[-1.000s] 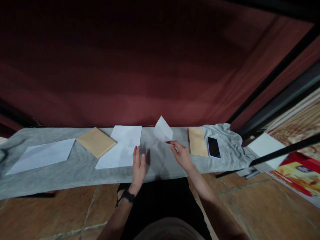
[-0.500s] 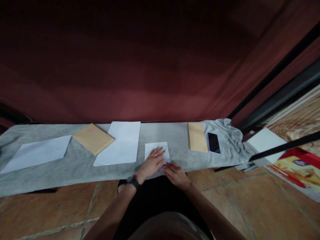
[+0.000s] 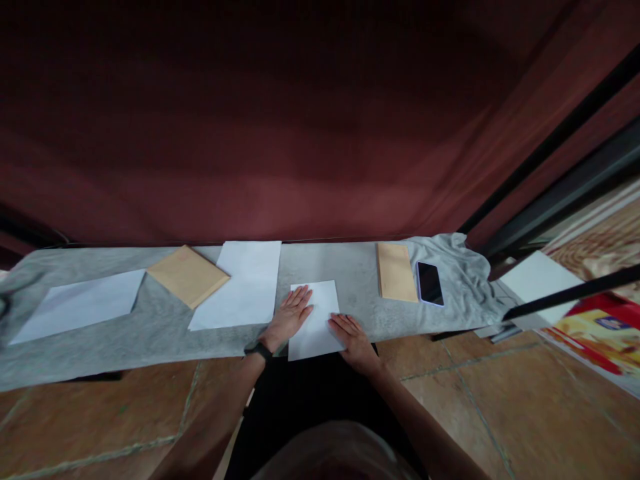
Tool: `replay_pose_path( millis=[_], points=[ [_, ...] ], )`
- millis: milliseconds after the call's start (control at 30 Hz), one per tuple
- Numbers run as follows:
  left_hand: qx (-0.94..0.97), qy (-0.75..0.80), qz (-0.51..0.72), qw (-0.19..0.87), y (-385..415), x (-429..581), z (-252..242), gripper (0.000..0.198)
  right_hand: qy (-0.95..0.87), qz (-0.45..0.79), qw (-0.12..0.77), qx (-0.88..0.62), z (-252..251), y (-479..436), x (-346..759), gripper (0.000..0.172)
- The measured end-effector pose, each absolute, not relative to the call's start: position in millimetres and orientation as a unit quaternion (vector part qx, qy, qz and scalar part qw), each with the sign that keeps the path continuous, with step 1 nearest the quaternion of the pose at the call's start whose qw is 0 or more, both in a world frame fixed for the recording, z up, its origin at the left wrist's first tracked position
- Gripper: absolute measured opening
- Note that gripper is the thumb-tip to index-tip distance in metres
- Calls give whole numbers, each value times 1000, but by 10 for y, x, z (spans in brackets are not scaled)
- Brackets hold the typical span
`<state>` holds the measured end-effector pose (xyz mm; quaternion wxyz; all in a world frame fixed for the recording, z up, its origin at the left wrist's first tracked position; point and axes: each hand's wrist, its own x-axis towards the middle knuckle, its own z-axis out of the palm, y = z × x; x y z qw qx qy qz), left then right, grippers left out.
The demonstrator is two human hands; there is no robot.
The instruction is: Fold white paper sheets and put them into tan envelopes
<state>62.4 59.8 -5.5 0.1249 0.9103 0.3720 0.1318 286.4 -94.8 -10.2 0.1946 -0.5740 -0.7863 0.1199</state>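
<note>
A small folded white paper (image 3: 317, 319) lies at the near edge of the grey cloth-covered table (image 3: 150, 333), right in front of me. My left hand (image 3: 289, 319), with a black watch at the wrist, lies flat with its fingers stretched out on the paper's left side. My right hand (image 3: 353, 337) rests flat on the paper's lower right corner, fingers apart. Neither hand holds anything.
On the cloth lie a larger white sheet (image 3: 245, 283), a tan envelope (image 3: 188, 275), another white sheet (image 3: 83, 303) at far left, a second tan envelope (image 3: 396, 271) and a black phone (image 3: 429, 283). A dark red curtain hangs behind. White paper (image 3: 535, 280) and a colourful box (image 3: 600, 333) lie at right.
The small paper was held up over the table by my right hand; it now lies flat near the front edge. Both hands came down on it, then slid apart to its sides.
</note>
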Motion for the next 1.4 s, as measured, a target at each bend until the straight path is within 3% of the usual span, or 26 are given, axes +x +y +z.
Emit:
replay_pose_path(
  millis=[167, 433, 533, 700, 800, 900, 1167, 1400],
  points=[
    [910, 324, 137, 219, 146, 136, 88, 47, -779, 133, 192, -582, -75, -946, 2907, 82],
    [908, 336, 154, 197, -159, 55, 142, 74, -785, 142, 166, -580, -24, -855, 2878, 85],
    [898, 346, 179, 204, -56, 84, 66, 80, -798, 180, 154, -554, 68, -809, 3018, 76],
    [897, 336, 209, 199, -20, 66, 15, 72, -742, 283, 186, -579, 315, -580, 3204, 55],
    [893, 343, 215, 197, -44, 74, 6, 70, -759, 241, 194, -572, 383, -343, 3026, 47],
    [893, 345, 211, 197, -49, 81, -9, 67, -810, 202, 147, -531, 313, -117, 2753, 44],
    [889, 349, 216, 203, -32, 73, -46, 61, -807, 112, 78, -575, 49, 326, 2734, 50],
    [882, 339, 249, 212, -44, 82, -17, 68, -777, 57, 65, -623, 43, 461, 2758, 54]
  ],
)
